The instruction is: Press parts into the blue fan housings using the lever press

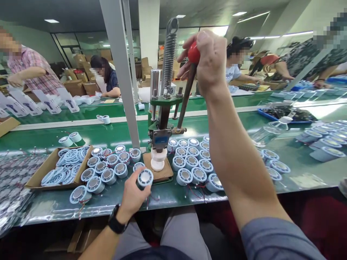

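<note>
My left hand (pixel 135 193) holds a round light-blue part with a silver centre (pixel 145 177), just in front of the press base. Raised at the upper right, my right hand (pixel 211 57) is wrapped round the red ball (pixel 193 53) at the top of the press lever (pixel 187 95). Between my hands stands the green hand press (pixel 162 139) with a tall spring. A white round piece (pixel 157 164) sits under its ram on a brown board (pixel 166 169). Similar blue parts stand in groups left (pixel 107 176) and right (pixel 198 174) of the press, some with red wires.
A cardboard box (pixel 34 184) of light-blue rings lies at the left. A grey metal post (pixel 120 72) rises behind the bench. At the right are a clear bottle (pixel 271 131) and a blue tray (pixel 307 122) of dark pieces. Several people work across the line.
</note>
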The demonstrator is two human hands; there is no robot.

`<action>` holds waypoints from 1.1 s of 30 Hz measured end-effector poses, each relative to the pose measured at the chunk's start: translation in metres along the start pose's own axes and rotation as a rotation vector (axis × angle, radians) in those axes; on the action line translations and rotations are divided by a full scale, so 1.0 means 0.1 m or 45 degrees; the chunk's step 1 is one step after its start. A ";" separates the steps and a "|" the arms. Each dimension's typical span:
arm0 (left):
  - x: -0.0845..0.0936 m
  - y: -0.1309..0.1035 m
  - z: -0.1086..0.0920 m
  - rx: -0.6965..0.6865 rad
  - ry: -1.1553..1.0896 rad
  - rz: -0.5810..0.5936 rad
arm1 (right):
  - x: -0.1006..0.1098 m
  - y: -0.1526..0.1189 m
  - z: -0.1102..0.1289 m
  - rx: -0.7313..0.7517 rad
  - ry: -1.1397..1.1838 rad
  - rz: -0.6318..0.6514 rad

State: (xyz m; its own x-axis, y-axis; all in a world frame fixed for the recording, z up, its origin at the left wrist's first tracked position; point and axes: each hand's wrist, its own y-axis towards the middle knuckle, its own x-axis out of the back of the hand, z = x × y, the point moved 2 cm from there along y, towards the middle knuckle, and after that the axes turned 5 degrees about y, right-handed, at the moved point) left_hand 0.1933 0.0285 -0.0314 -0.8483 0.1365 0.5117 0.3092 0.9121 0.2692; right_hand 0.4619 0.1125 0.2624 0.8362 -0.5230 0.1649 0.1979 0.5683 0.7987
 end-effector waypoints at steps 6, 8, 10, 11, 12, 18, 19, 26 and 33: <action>-0.23 0.69 -0.12 0.068 -0.271 0.076 | 0.00 -0.02 -0.01 -0.038 0.047 -0.043; -0.35 0.81 -0.14 0.034 -0.340 0.119 | -0.01 -0.01 -0.01 -0.041 0.052 -0.023; -0.43 0.87 -0.16 0.020 -0.384 0.181 | 0.00 -0.02 -0.01 -0.018 0.103 -0.019; -0.45 0.88 -0.17 0.022 -0.404 0.211 | 0.00 -0.03 -0.01 0.003 0.148 -0.027; -0.46 0.88 -0.18 0.027 -0.422 0.234 | 0.01 -0.04 -0.01 0.029 0.200 -0.036; -0.49 0.87 -0.15 0.063 -0.487 0.294 | -0.05 -0.05 -0.06 -0.042 0.286 0.002; -0.50 0.86 -0.15 0.064 -0.498 0.303 | -0.06 -0.02 -0.06 -0.087 0.262 0.000; -0.23 0.85 -0.10 0.019 -0.475 0.249 | 0.19 -0.46 0.53 -0.122 0.176 -0.017; 0.47 0.51 0.22 -0.134 0.236 -0.110 | 0.16 -3.16 0.51 0.610 -0.189 -0.434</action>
State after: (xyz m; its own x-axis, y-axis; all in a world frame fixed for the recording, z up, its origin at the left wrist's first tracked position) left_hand 0.1598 0.0898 -0.0121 -0.7830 -0.0224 0.6216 0.2903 0.8706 0.3971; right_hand 0.3867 -0.1071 0.0422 0.6791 -0.7278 -0.0950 0.1613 0.0217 0.9867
